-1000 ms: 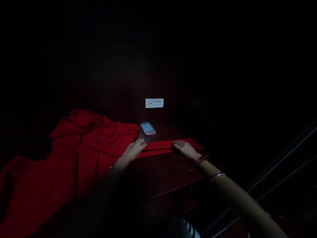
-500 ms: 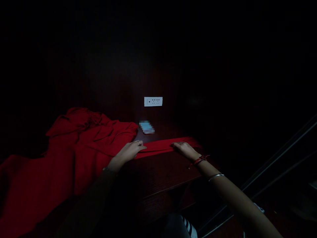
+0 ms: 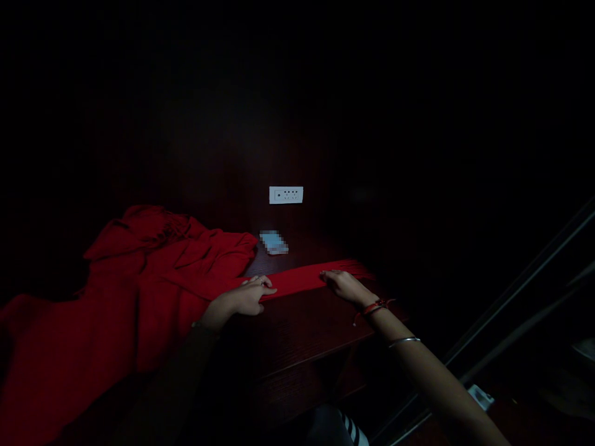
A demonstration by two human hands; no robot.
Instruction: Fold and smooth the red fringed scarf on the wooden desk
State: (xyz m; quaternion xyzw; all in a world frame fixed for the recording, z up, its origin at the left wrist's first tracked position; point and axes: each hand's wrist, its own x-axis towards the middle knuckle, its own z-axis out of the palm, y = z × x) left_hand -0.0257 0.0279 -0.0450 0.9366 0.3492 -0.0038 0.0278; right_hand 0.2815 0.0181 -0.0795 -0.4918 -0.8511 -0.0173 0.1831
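Observation:
A long red scarf [image 3: 176, 297] with fringed ends lies bunched at the left, and a narrow flat strip of it runs right across the dark wooden desk. My left hand [image 3: 248, 296], with a ring on one finger, is closed on the strip near where it leaves the bunched part. Its fingers are bent over the scarf and the thumb points right. Farther right, my right hand [image 3: 344, 285] pinches the strip close to its fringed end. A red cord bracelet and a silver bangle circle the right wrist and forearm.
A pale, pixelated flat object [image 3: 274, 242] lies on the desk behind the strip. A white socket panel [image 3: 286, 195] is on the dark wall. The desk's front edge [image 3: 320, 354] is near me. Metal rails [image 3: 511, 303] slant at the right, and the surroundings are very dark.
My left hand has come slightly nearer to me. The strip between my hands now looks flatter and wider, without its lengthwise crease. The right hand has barely moved.

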